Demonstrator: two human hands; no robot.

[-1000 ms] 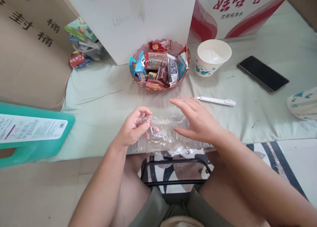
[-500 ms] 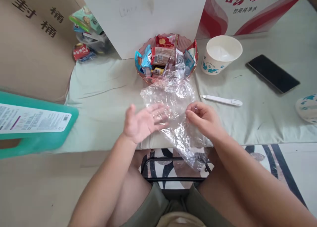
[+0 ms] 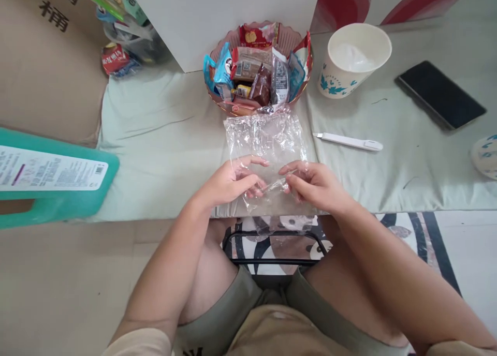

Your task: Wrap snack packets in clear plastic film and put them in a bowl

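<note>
Left hand [image 3: 240, 182] and right hand [image 3: 312, 182] face each other, apart.
The left fingers [image 3: 254, 192] curve loosely, index [image 3: 253, 160] stretched past the thumb [image 3: 244, 183]; the right fingers [image 3: 298, 166] bend toward their thumb. Both forearms [image 3: 171, 263] slant inward.

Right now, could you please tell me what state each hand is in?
Left hand: loosely curled at the clear plastic film; whether it grips cannot be told.
Right hand: closed, pinching the clear plastic film.

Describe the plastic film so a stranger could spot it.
On the green cloth stands a pink snack bowl. On its near side, by the left hand and right hand, is the crinkled plastic film, colourless and see-through unlike its neighbours.
</note>
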